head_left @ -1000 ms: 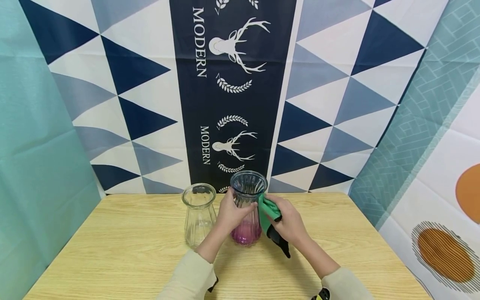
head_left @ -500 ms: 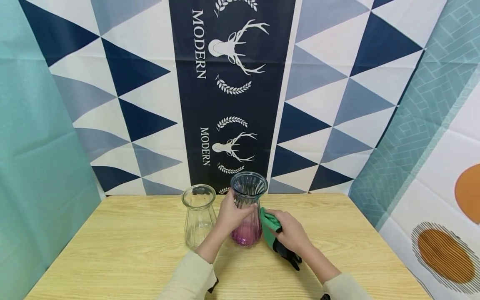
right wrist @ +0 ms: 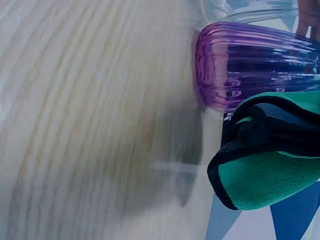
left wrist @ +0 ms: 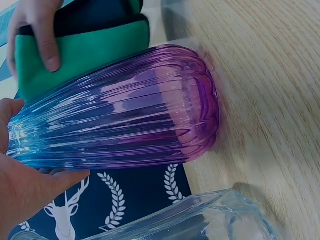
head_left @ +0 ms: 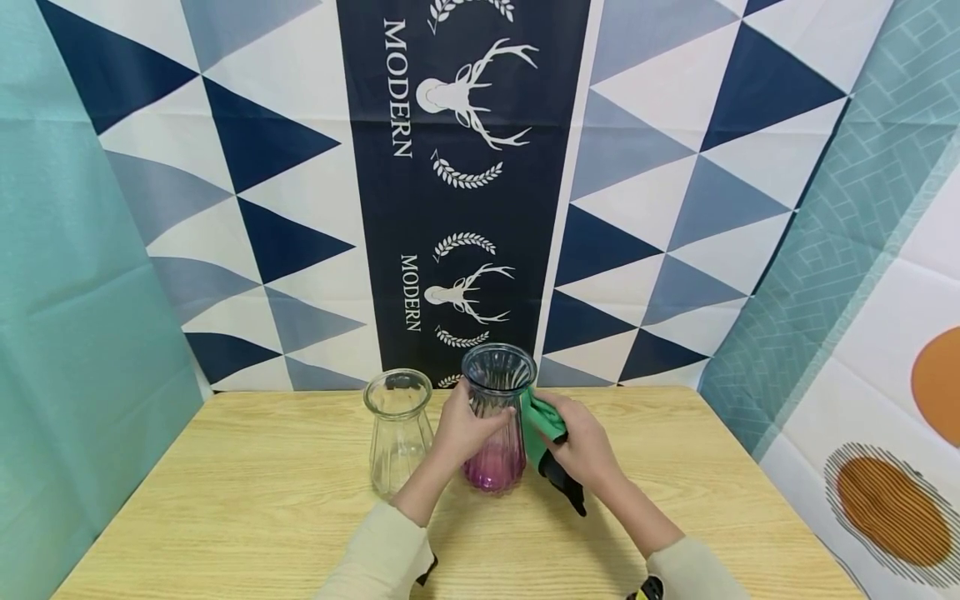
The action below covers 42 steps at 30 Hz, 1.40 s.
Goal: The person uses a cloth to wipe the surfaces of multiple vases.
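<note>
A ribbed glass vase (head_left: 495, 467), blue at the rim and fading to purple at its base, stands upright on the table. My left hand (head_left: 462, 429) grips it around the neck, thumb across the front. On the vase's right side, my right hand (head_left: 576, 440) pinches a folded green cloth (head_left: 542, 417) with black edging. In the left wrist view the cloth (left wrist: 95, 47) lies along the vase's wall (left wrist: 135, 110). The cloth's loose dark end hangs below my right hand. In the right wrist view the cloth (right wrist: 265, 175) covers part of the vase (right wrist: 250, 65).
A clear glass vase (head_left: 400, 442) stands just left of the purple one, partly behind my left forearm. The wooden table (head_left: 247, 500) ends at a patterned cloth backdrop (head_left: 457, 200). Teal hangings (head_left: 75, 333) border the left side.
My right hand slid down toward the vase's base half a second ago, and is now back up near the neck with the cloth. The left hand and both vases stay in place.
</note>
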### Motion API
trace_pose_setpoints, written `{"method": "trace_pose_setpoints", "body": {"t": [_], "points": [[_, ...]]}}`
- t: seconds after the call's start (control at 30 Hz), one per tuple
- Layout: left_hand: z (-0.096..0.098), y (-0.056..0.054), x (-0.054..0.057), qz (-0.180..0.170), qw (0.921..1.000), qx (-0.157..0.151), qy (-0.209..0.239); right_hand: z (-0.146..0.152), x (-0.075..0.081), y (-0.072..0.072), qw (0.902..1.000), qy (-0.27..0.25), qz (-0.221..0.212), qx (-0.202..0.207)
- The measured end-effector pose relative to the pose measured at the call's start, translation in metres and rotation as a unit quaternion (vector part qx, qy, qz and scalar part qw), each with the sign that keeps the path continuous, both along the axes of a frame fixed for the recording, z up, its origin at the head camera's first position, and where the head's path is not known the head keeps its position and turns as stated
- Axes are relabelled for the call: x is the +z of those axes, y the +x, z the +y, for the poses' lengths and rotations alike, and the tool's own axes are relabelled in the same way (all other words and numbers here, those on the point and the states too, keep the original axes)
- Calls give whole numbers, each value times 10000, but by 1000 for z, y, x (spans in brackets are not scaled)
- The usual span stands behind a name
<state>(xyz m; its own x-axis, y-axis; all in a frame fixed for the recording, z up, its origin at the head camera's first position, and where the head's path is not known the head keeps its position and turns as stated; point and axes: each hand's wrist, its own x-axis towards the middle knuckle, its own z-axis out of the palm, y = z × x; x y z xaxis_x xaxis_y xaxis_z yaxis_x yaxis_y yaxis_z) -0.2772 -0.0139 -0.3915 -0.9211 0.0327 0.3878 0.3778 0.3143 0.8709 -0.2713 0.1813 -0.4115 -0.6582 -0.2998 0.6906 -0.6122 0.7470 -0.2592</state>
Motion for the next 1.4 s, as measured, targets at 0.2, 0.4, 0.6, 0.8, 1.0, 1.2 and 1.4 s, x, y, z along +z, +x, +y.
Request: {"method": "trace_pose_setpoints", "body": {"t": [0.2, 0.4, 0.6, 0.8, 1.0, 1.2, 1.4], "points": [[0, 0, 0, 85, 9999, -82, 17, -4, 2, 0, 9998, -161, 108, 58], [1, -1, 0, 69, 9999, -141, 43, -3, -4, -1, 9999, -110, -85, 60], [2, -2, 0, 54, 9999, -135, 23, 4, -14, -2, 9969, 190, -757, -58], [2, -3, -1, 64, 9997, -235, 6, 9, -19, -1, 9933, 334, -1098, -159], [0, -4, -2, -30, 9998, -194, -43, 5, -13, -1, 9986, 154, -483, -117], [0, -1, -5, -250, 9993, 46, -285, 0, -8, 1, 9999, 49, -44, -102], [-1, -1, -6, -125, 9996, 147, -225, 1, -10, 2, 9999, 121, -49, -72]]}}
